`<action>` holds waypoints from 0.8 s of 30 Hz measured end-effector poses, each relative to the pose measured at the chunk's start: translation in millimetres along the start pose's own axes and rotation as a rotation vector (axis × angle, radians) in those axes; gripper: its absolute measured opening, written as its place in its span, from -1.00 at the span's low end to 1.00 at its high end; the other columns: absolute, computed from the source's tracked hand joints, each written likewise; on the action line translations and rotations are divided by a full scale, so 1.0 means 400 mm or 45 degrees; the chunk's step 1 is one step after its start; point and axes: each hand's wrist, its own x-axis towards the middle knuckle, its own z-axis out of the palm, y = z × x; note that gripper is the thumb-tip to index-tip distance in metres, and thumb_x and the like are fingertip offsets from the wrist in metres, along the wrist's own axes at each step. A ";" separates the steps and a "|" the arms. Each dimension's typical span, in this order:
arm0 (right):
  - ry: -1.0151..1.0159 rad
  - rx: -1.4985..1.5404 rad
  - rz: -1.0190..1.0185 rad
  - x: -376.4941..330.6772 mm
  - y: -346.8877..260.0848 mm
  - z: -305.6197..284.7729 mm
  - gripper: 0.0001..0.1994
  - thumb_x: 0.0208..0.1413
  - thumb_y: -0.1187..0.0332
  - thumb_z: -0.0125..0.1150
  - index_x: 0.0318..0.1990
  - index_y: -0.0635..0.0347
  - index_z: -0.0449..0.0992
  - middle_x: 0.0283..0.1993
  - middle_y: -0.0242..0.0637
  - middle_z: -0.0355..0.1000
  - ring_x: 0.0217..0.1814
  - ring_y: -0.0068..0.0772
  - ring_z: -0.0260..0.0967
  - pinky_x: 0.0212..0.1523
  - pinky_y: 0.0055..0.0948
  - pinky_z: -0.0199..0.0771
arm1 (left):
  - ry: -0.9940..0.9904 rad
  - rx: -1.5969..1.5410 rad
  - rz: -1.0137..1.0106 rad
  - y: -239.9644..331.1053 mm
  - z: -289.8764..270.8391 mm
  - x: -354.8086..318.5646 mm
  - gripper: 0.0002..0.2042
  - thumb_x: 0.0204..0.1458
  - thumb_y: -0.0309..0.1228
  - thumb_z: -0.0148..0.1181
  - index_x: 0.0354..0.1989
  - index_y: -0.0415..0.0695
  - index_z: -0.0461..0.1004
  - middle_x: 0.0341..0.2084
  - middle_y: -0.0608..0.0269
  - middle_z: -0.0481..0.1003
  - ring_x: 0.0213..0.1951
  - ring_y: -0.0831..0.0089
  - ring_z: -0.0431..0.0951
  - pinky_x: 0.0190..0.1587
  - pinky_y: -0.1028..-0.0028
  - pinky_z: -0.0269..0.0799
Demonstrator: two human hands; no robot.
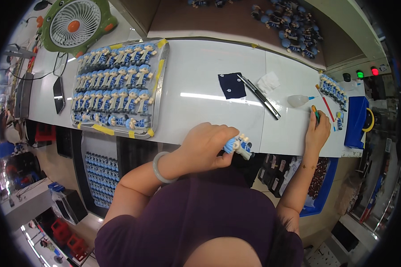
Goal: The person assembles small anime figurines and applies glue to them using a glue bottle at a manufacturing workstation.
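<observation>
**Holding a blue figurine at the counter's near edge**

Gripped in the closed left hand [205, 149], a small blue-and-cream figurine [239, 145] sticks out over the front edge of the white counter [200, 111]. The right hand [317, 131] is curled around a thin green-and-orange tool [315, 113] farther right. To the left, a metal tray [158, 84] holds rows of matching figurines lying flat. Below the counter, a blue bin [325, 187] contains dark pieces, too small to identify.
</observation>
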 end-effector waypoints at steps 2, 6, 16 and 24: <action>0.009 -0.075 -0.049 -0.006 -0.006 0.002 -0.67 0.05 0.15 -0.01 -0.19 0.23 0.40 -0.27 -0.17 0.35 -0.21 -0.15 0.26 -0.17 -0.30 0.22 | 0.018 -0.013 0.043 0.007 -0.013 0.007 -0.61 -0.37 -0.48 0.18 -0.26 -0.13 0.26 -0.59 0.25 0.35 -0.57 0.24 0.36 -0.49 0.35 0.24; 0.334 -0.248 -0.211 -0.034 -0.100 -0.035 -0.65 -0.01 0.14 0.07 -0.21 0.27 0.39 -0.22 -0.19 0.35 -0.15 -0.21 0.26 -0.13 -0.34 0.20 | -0.056 -0.129 0.083 0.013 -0.024 0.008 -0.61 -0.28 -0.43 0.24 -0.23 -0.13 0.25 -0.56 0.27 0.38 -0.52 0.25 0.38 -0.43 0.37 0.24; -0.685 1.689 -0.271 -0.179 -0.323 -0.120 -0.70 -0.21 0.47 0.30 -0.28 0.35 0.38 -0.34 -0.22 0.38 -0.35 -0.50 0.29 -0.35 -0.60 0.28 | -0.204 -0.373 -0.108 0.024 -0.034 0.030 -0.66 -0.16 -0.26 0.21 -0.26 -0.15 0.28 -0.50 0.21 0.38 -0.46 0.23 0.41 -0.36 0.38 0.28; -0.701 2.178 0.417 -0.230 -0.376 -0.091 -0.79 -0.19 0.63 0.23 -0.35 0.30 0.37 -0.35 -0.25 0.34 -0.30 -0.52 0.32 -0.32 -0.61 0.34 | 0.059 -0.917 -0.271 0.020 0.057 0.024 -0.63 0.08 -0.26 -0.10 0.01 -0.19 0.18 -0.30 0.14 0.34 -0.30 0.40 0.37 -0.19 0.48 0.30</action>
